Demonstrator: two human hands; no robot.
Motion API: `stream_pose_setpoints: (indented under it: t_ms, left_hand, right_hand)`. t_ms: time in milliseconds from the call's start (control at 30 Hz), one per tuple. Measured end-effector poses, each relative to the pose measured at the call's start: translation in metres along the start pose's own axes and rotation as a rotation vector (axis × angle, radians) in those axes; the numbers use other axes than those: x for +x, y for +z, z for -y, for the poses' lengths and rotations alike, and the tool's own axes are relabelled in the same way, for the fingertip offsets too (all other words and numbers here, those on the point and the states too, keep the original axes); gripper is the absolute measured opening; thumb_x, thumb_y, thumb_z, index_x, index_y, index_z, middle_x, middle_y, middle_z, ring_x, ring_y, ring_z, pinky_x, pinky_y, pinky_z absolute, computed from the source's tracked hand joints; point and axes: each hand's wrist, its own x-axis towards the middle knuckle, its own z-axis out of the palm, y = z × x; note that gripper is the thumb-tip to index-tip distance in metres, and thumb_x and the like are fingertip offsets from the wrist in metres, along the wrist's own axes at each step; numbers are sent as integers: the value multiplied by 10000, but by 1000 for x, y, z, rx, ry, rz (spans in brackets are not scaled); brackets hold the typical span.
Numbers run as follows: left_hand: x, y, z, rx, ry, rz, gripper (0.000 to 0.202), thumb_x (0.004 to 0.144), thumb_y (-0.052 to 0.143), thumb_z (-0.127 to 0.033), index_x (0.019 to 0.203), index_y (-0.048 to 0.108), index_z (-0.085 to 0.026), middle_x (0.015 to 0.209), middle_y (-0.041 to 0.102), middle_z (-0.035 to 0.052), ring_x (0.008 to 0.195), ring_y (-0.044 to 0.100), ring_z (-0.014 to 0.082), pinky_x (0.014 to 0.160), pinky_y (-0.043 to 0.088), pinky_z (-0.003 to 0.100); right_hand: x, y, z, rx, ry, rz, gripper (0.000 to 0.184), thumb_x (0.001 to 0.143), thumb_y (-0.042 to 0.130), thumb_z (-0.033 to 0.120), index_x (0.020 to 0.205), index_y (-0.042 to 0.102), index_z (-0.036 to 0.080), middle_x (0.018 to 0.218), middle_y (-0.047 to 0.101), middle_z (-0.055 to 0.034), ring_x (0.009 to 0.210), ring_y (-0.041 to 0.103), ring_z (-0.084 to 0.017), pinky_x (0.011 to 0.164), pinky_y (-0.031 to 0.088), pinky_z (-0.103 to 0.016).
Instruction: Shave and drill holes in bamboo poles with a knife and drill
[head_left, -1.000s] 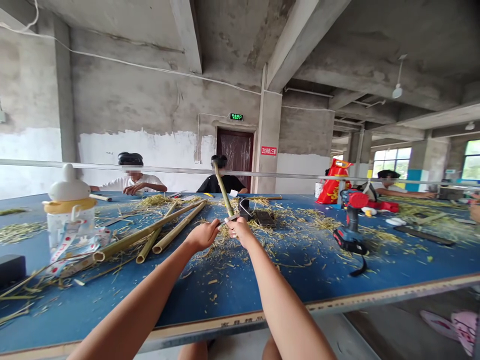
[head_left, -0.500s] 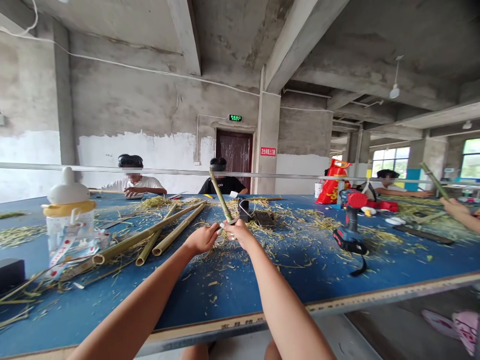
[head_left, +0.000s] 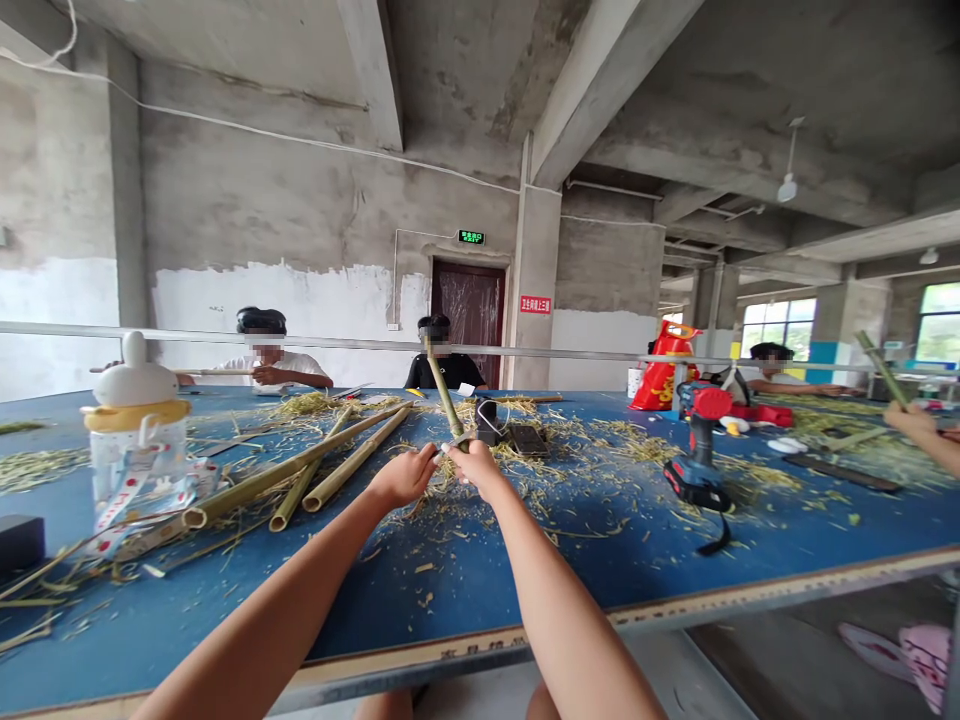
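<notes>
Above the middle of the blue surface (head_left: 450, 590), the right hand (head_left: 480, 470) has its fingers (head_left: 466, 478) clamped on a green bamboo stalk (head_left: 448, 405), propping it upward at a tilt; the left hand (head_left: 401, 477) closes on a small blade (head_left: 452, 447), bracing it against the stalk.

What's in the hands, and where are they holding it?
The right hand grips a bamboo stick near its lower end; the left hand holds something small and metal.

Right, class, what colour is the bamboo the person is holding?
The bamboo is yellow-green, in the head view.
</notes>
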Motion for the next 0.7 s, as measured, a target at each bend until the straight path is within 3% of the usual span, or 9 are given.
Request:
stream_pose_setpoints:
  t_ms: [200,467,700]
  left_hand:
    - [-4,-3,4,0,37,11,351,894,165,-404,950,427,-178,712,602,50,658,592,181,599,397,271]
    - [7,4,-9,21,-35,-13,413,902,94,-390,1043,406,-160,702,597,64,640,598,205,560,379,283]
    - [-1,-3,-2,17,3,19,398,888,157,-429,985,444,-171,679,596,55,640,593,199,574,380,277]
  right_hand:
    - [-2,4,2,25,-18,56,319,604,678,358,721,457,160,457,336,93,361,291,-26,352,233,-181]
    - [0,-1,0,-29,-17,-60,308,682,605,426,680,412,186,436,309,89,342,296,-46,325,229,-196]
    - [-4,1,3,-83,-29,-1,317,628,663,387,643,426,176,419,321,85,363,301,-42,351,251,-193]
